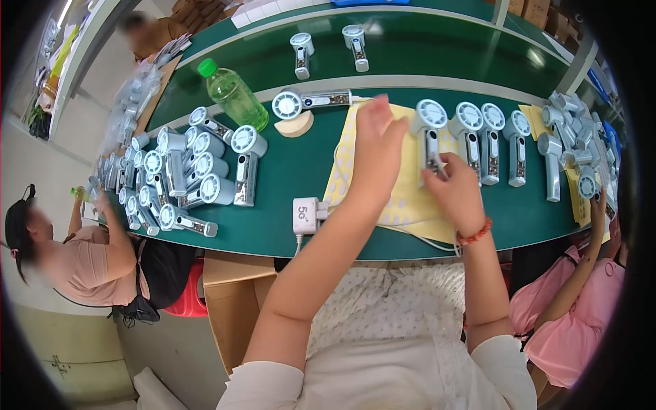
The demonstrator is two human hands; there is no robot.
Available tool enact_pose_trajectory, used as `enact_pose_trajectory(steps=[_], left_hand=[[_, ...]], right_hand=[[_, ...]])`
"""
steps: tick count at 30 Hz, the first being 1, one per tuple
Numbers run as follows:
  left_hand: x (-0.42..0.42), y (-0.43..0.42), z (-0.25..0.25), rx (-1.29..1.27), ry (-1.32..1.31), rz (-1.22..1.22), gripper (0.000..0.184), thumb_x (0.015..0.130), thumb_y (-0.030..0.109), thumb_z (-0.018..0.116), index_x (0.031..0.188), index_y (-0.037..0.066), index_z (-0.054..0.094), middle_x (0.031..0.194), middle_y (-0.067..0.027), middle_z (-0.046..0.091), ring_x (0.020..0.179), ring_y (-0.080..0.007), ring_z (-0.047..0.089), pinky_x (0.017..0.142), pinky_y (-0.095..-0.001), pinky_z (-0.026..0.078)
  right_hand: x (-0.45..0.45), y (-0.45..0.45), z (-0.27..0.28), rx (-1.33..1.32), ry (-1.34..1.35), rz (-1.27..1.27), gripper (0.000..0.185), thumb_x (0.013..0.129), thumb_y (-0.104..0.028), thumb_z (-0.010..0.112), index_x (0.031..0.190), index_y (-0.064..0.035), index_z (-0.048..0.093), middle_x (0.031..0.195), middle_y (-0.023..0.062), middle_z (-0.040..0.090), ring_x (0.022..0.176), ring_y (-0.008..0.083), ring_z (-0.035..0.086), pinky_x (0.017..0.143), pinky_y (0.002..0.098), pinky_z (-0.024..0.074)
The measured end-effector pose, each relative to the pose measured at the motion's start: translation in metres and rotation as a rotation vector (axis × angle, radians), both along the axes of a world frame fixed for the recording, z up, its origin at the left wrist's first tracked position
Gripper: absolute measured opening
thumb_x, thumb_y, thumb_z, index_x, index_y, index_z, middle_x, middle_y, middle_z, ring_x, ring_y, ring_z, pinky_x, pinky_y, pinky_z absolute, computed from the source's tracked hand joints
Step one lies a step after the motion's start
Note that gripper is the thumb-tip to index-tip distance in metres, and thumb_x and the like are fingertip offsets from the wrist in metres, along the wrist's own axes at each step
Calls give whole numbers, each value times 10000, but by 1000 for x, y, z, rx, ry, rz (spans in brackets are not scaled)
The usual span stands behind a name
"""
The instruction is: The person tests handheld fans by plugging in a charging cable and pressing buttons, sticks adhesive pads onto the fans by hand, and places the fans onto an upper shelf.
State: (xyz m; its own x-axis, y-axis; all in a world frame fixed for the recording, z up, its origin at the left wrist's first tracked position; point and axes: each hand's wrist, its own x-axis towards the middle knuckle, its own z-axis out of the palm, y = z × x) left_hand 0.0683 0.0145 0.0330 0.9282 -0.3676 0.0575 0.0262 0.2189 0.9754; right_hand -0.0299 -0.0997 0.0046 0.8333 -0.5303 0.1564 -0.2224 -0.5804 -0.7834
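Observation:
My left hand (pixel 380 147) is raised over the yellow sheet, thumb apart from the fingers and fingertips blurred; nothing shows in it. Just behind its fingertips, a white cable meets the end of a light-blue handheld fan (pixel 320 100), which lies on its side with its head by a round cream block (pixel 295 125). With my right hand (pixel 456 188), I grip the handle of another handheld fan (pixel 430 140), its round head pointing away from me. Beside that fan stand several similar fans in a row, the nearest one (pixel 469 137) partly behind my right fingers.
A yellow dotted sheet (pixel 355 198) lies under my hands. A white charger block (pixel 307 216) with cables sits near the front edge. Many fans (pixel 205 167) crowd the left, near a green bottle (pixel 236 96); more (pixel 577 130) pile up right. Co-workers sit on both sides.

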Motion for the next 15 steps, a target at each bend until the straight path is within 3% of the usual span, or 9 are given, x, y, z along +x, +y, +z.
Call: enact_pose_trajectory(steps=[1,4,5,7,9,10,11,14,15], left_hand=[[-10,9,1,-93,173,-20,418,879,251,528,1229,31,461,1272,-150,483,1227,-223,425,993,-384,333],[-23,12,-20,-251,432,-275,430,912,310,511,1248,55,430,1241,-116,509,1207,-204,440,955,-378,387],[-28,15,-18,-389,456,-395,443,919,335,497,1256,56,422,1240,-112,512,1198,-206,449,948,-377,401],[-41,20,-4,-659,497,-641,474,933,384,467,1272,59,406,1238,-104,517,1181,-210,466,933,-375,431],[-49,13,-6,-681,447,-571,507,933,412,450,1289,56,392,1251,-112,509,1160,-221,488,921,-378,449],[-53,12,-5,-689,426,-538,523,933,426,441,1297,54,385,1257,-116,506,1149,-227,498,915,-380,459],[-60,16,-4,-797,577,-569,544,931,406,450,1318,34,363,1263,-114,509,1135,-240,515,939,-392,446],[-57,19,-15,-811,573,-679,530,928,371,460,1326,36,357,1272,-116,509,1146,-251,510,949,-394,440],[-53,20,-18,-782,494,-646,493,929,334,458,1324,53,367,1187,-87,553,1099,-230,538,948,-388,443]], right_hand=[[-5,-5,2,261,-9,46,418,783,-225,645,1049,81,543,671,55,594,576,113,556,514,259,442],[-39,9,32,994,-154,154,375,824,-204,603,1094,46,535,764,-14,575,598,63,508,499,238,417],[-49,19,37,1088,-242,232,314,826,-106,597,1100,13,503,901,-13,561,704,55,512,587,224,434],[-52,49,38,933,-375,267,320,808,-30,597,1103,3,476,970,18,551,802,69,519,679,219,434],[-53,58,31,864,-444,299,395,771,84,592,1122,-6,434,1088,66,520,978,105,504,842,229,411],[-53,59,30,853,-446,317,389,775,82,589,1122,-4,435,1091,70,520,985,108,505,848,230,409],[-52,60,31,840,-446,334,383,778,80,587,1121,-1,437,1094,73,521,993,111,506,855,231,408],[-53,63,30,827,-444,366,347,800,64,589,1109,14,439,1043,54,521,965,92,499,854,219,405],[-57,64,29,810,-388,349,327,810,55,592,1097,10,443,1004,36,519,913,72,491,806,202,408]])
